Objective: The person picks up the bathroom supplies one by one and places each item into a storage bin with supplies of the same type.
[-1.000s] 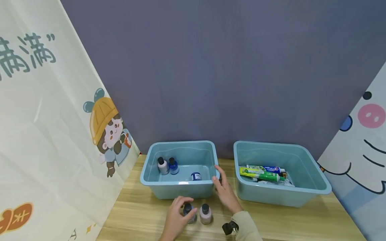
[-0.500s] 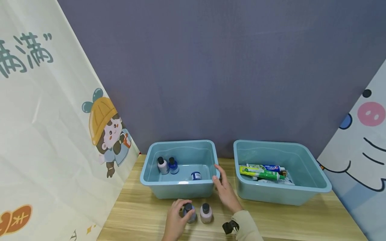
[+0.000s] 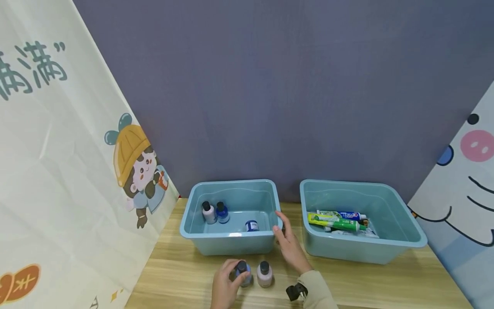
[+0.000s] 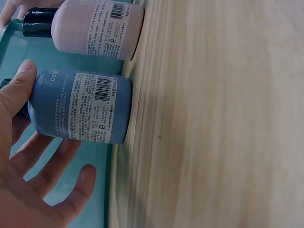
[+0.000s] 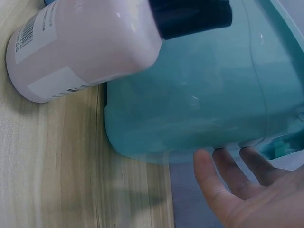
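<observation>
Closing tighter round blue bottle [image 3: 243,273]: left hand [image 3: 224,286]

Wooden table [image 3: 370,281] — two teal bins [image 3: 231,244] [image 3: 362,253], blue bottle [image 3: 244,274], pink bottle [image 3: 264,274].

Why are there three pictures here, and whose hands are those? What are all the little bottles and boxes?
The hands belong to a person wearing three cameras: one on the head, one on each wrist. The wide picture is from the head, looking down at a wooden table. The two close pictures are from the wrists, so things look big and sideways.

On the table stand two blue tubs. The left tub holds three small bottles. The right tub holds toothpaste tubes.

In front stand a blue bottle and a pink bottle. The left hand curls its fingers round the blue bottle. The right hand is open, its fingers at the left tub's corner.
</observation>
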### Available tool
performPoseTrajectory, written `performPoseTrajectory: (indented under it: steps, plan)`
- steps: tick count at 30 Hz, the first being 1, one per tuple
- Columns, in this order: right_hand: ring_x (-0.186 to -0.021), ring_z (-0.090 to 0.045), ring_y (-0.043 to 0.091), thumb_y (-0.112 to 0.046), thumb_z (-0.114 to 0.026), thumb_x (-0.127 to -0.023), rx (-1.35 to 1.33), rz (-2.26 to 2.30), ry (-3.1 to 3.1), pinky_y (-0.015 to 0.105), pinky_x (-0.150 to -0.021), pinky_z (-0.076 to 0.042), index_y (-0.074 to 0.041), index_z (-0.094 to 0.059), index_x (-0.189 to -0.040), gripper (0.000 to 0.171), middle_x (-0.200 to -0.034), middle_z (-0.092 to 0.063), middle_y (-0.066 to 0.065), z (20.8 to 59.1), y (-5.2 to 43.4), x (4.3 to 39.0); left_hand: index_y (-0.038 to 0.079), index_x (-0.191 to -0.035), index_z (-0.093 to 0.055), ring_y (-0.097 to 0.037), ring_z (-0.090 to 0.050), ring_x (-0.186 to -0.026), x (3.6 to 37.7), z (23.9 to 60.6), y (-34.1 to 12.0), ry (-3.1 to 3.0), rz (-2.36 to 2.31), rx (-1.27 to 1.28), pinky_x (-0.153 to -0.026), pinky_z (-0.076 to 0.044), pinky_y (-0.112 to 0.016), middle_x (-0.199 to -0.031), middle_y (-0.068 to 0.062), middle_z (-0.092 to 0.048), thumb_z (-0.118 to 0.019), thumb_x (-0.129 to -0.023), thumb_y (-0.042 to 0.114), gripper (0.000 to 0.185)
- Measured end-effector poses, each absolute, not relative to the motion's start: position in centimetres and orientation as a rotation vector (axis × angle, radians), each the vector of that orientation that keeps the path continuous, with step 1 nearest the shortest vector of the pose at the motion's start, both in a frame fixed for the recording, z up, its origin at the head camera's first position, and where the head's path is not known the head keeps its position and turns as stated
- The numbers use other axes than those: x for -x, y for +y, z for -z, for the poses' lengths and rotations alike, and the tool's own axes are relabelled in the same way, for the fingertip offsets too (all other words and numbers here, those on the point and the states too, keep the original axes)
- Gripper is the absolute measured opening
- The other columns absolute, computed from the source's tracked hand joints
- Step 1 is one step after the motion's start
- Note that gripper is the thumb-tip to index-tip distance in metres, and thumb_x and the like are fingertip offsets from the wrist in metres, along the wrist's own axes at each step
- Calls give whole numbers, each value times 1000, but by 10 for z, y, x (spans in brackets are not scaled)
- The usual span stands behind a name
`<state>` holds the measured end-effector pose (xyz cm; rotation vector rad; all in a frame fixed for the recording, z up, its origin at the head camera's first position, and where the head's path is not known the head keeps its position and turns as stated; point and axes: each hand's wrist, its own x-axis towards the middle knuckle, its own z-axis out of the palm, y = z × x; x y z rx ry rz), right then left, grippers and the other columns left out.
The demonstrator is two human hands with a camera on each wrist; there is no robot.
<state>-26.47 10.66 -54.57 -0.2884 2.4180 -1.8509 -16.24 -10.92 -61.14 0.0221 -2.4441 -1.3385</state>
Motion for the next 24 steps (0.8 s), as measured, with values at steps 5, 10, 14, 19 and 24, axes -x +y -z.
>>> performPoseTrajectory:
  steps: [5, 10, 14, 19, 24]
  plan:
    - [-139, -46, 43, -47, -44, -108, 281, 1856, 2391, 54, -99, -52, -39, -25, -158, 54, -167, -27, 20, 545, 106, 264, 19, -103, -79, -10, -67, -95, 161, 612, -108, -2425, 1239, -40, -87, -55, -33, -100, 12, -71, -89, -75, 26, 30]
    - [-145, -39, 47, -46, -43, -109, 288, 1872, 2366, 62, -104, -48, -37, -22, -160, 56, -169, -21, 19, 544, 106, 264, 19, -101, -80, -12, -63, -94, 162, 613, -107, -2384, 1167, -34, -86, -53, -34, -98, 11, -70, -90, -73, 25, 30]
    - [-147, -36, 48, -50, -43, -108, 296, 1872, 2367, 64, -106, -46, -36, -23, -160, 57, -170, -18, 17, 541, 107, 264, 19, -101, -80, -12, -63, -95, 163, 613, -107, -2376, 1164, -28, -86, -53, -34, -98, 10, -70, -89, -73, 27, 31]
    - [-147, -36, 48, -55, -42, -106, 295, 1854, 2372, 64, -106, -46, -35, -24, -160, 60, -171, -18, 16, 539, 106, 263, 21, -101, -80, -11, -61, -95, 162, 611, -107, -2385, 1172, -50, -85, -53, -32, -99, 11, -69, -88, -74, 31, 30]
    - [-147, -37, 48, -54, -41, -107, 296, 1848, 2385, 64, -106, -46, -35, -23, -160, 59, -170, -19, 17, 541, 106, 263, 21, -102, -80, -9, -60, -96, 161, 610, -107, -2382, 1188, -56, -85, -51, -31, -101, 11, -69, -87, -75, 32, 30]
